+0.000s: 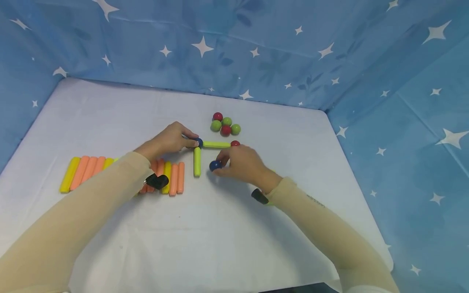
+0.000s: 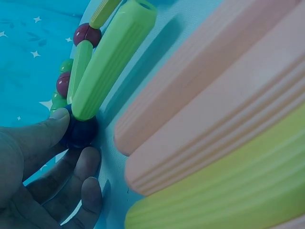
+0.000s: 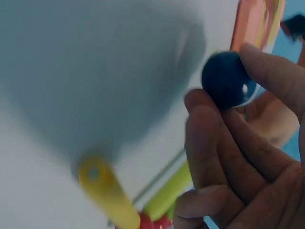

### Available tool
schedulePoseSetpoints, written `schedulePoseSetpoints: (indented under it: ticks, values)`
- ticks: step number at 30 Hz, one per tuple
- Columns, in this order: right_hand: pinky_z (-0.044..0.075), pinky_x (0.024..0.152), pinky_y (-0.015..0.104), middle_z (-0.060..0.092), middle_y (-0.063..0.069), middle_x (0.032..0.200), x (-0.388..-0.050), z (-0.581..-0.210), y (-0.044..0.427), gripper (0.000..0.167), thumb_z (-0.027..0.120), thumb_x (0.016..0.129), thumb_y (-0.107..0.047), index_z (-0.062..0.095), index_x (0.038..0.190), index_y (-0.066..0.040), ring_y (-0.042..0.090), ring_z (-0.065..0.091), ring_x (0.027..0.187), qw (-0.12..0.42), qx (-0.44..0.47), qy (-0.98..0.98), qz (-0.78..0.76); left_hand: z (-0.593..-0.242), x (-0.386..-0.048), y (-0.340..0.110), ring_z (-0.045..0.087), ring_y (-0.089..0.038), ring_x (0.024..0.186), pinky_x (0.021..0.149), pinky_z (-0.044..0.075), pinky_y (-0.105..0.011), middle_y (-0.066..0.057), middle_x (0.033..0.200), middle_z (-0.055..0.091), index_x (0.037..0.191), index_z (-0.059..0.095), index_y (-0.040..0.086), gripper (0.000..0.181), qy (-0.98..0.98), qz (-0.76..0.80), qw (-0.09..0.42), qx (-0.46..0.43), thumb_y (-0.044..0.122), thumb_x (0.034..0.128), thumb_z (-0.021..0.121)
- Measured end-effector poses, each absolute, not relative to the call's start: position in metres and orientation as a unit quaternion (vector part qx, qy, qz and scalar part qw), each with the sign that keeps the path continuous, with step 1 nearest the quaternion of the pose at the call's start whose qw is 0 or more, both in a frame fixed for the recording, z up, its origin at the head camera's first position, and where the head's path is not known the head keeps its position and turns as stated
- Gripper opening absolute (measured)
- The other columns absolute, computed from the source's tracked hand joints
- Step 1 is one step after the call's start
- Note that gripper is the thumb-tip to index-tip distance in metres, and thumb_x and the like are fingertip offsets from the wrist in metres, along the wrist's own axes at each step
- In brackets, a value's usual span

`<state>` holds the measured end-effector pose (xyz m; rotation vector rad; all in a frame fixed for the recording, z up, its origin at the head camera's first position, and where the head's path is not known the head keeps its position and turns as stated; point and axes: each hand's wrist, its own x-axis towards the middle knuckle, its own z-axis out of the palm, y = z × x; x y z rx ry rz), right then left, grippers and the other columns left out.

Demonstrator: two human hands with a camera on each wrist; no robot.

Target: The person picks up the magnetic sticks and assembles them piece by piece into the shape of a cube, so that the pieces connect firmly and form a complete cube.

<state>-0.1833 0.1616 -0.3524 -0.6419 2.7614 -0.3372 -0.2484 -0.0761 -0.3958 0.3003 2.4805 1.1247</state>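
My left hand [image 1: 169, 140] pinches a dark blue ball [image 2: 82, 131] between thumb and fingers. Two yellow-green rods meet at that ball: one rod [image 1: 217, 145] runs right to a red ball [image 1: 235, 143], the other rod [image 1: 197, 162] points toward the near side with a free end. From the red ball a yellow rod [image 3: 107, 191] extends, mostly hidden behind the right hand in the head view. My right hand [image 1: 246, 165] holds a second blue ball [image 1: 215, 165] at its fingertips, apart from the free rod end and just right of it.
Loose red and green balls [image 1: 226, 130] cluster beyond the joined pieces. Left of them, a row of orange and yellow rods [image 1: 84, 171] lies on the white table [image 1: 165, 244], partly covered by the left forearm. A blue star-patterned curtain [image 1: 227, 53] surrounds the table's back and sides.
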Motion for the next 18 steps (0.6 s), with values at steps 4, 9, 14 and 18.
schedulePoseSetpoints:
  ticks: [4, 9, 14, 18]
  values:
    - [0.05, 0.071, 0.025, 0.068, -0.016, 0.077, -0.168, -0.368, 0.147, 0.039, 0.085, 0.08, -0.046, 0.079, 0.105, -0.016, 0.003, 0.062, 0.078, 0.203, -0.234, 0.941, -0.138, -0.396, -0.25, -0.077, 0.054, -0.027, 0.098, 0.079, 0.043, -0.037, -0.015, 0.132, 0.065, 0.13, 0.07, 0.008, 0.036, 0.888, 0.4, 0.199, 0.11, 0.024, 0.0976, 0.07]
    - [0.051, 0.068, 0.023, 0.069, -0.015, 0.074, -0.164, -0.379, 0.139, 0.038, 0.087, 0.079, -0.045, 0.079, 0.099, -0.014, 0.0, 0.064, 0.073, 0.225, -0.229, 0.928, -0.192, -0.396, -0.249, -0.078, 0.052, -0.027, 0.105, 0.081, 0.041, -0.036, -0.015, 0.132, 0.064, 0.13, 0.07, 0.008, 0.036, 0.888, 0.401, 0.197, 0.109, 0.024, 0.0978, 0.07]
    - [0.052, 0.065, 0.023, 0.068, -0.016, 0.071, -0.165, -0.382, 0.134, 0.038, 0.086, 0.079, -0.046, 0.08, 0.097, -0.013, 0.002, 0.064, 0.069, 0.226, -0.214, 0.928, -0.207, -0.396, -0.248, -0.076, 0.052, -0.028, 0.112, 0.09, 0.041, -0.039, -0.016, 0.133, 0.064, 0.129, 0.07, 0.007, 0.036, 0.885, 0.409, 0.194, 0.111, 0.024, 0.098, 0.07]
    - [0.051, 0.062, 0.024, 0.066, -0.017, 0.069, -0.165, -0.382, 0.133, 0.038, 0.084, 0.08, -0.05, 0.081, 0.095, -0.015, 0.004, 0.063, 0.067, 0.217, -0.211, 0.933, -0.195, -0.396, -0.247, -0.076, 0.051, -0.028, 0.118, 0.096, 0.041, -0.042, -0.016, 0.133, 0.064, 0.129, 0.07, 0.006, 0.036, 0.883, 0.412, 0.193, 0.112, 0.023, 0.0977, 0.07]
